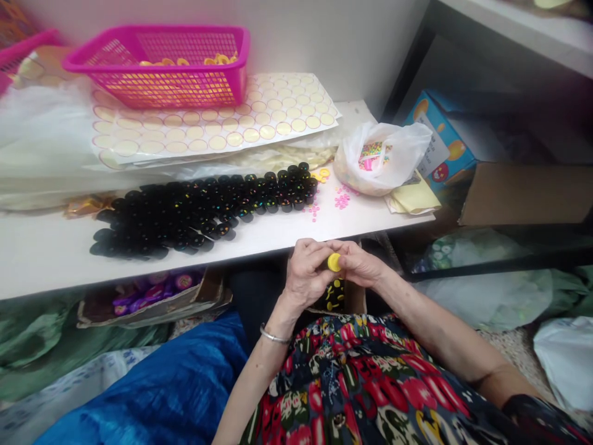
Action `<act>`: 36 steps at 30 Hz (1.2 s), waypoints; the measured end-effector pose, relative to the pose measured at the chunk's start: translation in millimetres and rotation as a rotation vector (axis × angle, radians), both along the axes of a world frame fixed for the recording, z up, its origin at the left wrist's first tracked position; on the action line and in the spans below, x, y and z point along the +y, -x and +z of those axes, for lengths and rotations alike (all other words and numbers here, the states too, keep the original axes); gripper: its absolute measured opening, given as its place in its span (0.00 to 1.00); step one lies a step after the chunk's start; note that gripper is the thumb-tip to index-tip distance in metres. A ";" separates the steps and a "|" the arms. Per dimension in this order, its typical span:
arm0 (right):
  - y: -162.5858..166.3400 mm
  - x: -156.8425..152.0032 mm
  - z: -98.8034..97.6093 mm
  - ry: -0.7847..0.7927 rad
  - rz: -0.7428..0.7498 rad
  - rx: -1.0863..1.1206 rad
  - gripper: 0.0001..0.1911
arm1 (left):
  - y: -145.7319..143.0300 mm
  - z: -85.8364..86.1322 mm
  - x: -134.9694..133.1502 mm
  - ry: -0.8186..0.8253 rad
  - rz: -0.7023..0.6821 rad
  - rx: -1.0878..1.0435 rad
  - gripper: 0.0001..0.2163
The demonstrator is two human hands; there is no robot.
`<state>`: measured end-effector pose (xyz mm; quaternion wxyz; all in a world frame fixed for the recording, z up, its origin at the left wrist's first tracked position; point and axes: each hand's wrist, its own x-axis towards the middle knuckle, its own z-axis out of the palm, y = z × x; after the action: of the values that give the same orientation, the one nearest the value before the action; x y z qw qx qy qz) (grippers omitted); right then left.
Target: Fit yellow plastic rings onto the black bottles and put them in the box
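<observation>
A blue box stands by the right end of the table, a white bag low at far right. Below at left, a carton of purple packets sits near a blue sack and a green sack.

Looks like a workshop: massed black pieces near the table's front edge, label sheets toward the back.

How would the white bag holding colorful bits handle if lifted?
The white bag is probably floppy, given its thin, crumpled rim. The colorful bits inside would likely shift, and might spill, since its top gapes open.
</observation>
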<state>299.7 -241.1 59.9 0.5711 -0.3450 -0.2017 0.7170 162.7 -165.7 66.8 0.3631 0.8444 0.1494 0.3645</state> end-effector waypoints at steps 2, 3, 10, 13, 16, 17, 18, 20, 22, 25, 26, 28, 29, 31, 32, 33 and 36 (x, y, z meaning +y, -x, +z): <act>0.1 0.1 3.0 0.011 0.005 -0.027 0.26 | -1.0 1.3 -1.5 -0.011 -0.025 0.036 0.07; 0.8 0.4 4.1 0.010 0.000 -0.038 0.25 | -1.8 2.0 -2.2 -0.014 -0.030 0.048 0.07; 13.4 6.4 -10.3 0.056 -0.203 0.024 0.20 | -7.6 -6.2 -1.1 0.175 0.066 0.065 0.09; 15.6 7.9 -20.2 0.165 -0.125 0.127 0.26 | -6.1 -16.5 2.7 0.323 0.145 0.087 0.12; 13.8 6.8 -24.5 0.144 0.018 0.141 0.26 | -1.7 -21.9 4.5 0.360 0.148 0.109 0.11; 13.1 6.5 -24.8 0.123 0.042 0.120 0.25 | 0.1 -21.9 4.1 0.354 0.145 0.111 0.11; 12.5 6.5 -24.7 0.102 0.049 0.088 0.25 | 1.9 -21.5 3.0 0.340 0.143 0.113 0.11; 11.3 8.1 -24.0 0.067 0.026 0.006 0.23 | 5.5 -20.5 -0.3 0.296 0.138 0.114 0.10; 9.4 11.8 -23.4 0.063 0.040 -0.064 0.20 | 8.6 -21.9 -3.8 0.256 0.151 0.127 0.07; 5.5 19.9 -22.1 0.114 0.246 -0.131 0.20 | 11.9 -28.6 -6.0 0.265 0.214 0.113 0.07; 4.7 22.7 -21.4 0.128 0.304 -0.146 0.21 | 12.4 -31.0 -5.7 0.274 0.232 0.105 0.07; 5.4 28.1 -19.8 0.142 0.335 -0.156 0.22 | 12.6 -34.9 -4.2 0.281 0.246 0.086 0.08; 6.8 30.6 -19.0 0.147 0.311 -0.157 0.22 | 12.1 -36.4 -3.1 0.279 0.244 0.073 0.08; 10.8 35.5 -18.0 0.157 0.240 -0.155 0.21 | 10.6 -39.2 -0.3 0.279 0.267 0.050 0.07; 12.6 37.7 -17.9 0.164 0.209 -0.152 0.19 | 9.8 -40.6 1.3 0.286 0.299 0.043 0.07; 13.9 39.6 -18.1 0.172 0.191 -0.145 0.18 | 9.4 -41.7 3.0 0.296 0.338 0.045 0.06; 13.7 42.8 -22.2 0.209 0.238 -0.120 0.17 | 13.6 -41.7 10.2 0.303 0.345 0.137 0.07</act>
<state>286.0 -198.2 37.7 0.4302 -0.4183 -0.1990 0.7748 149.0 -155.6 25.1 0.4070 0.7649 0.3688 0.3365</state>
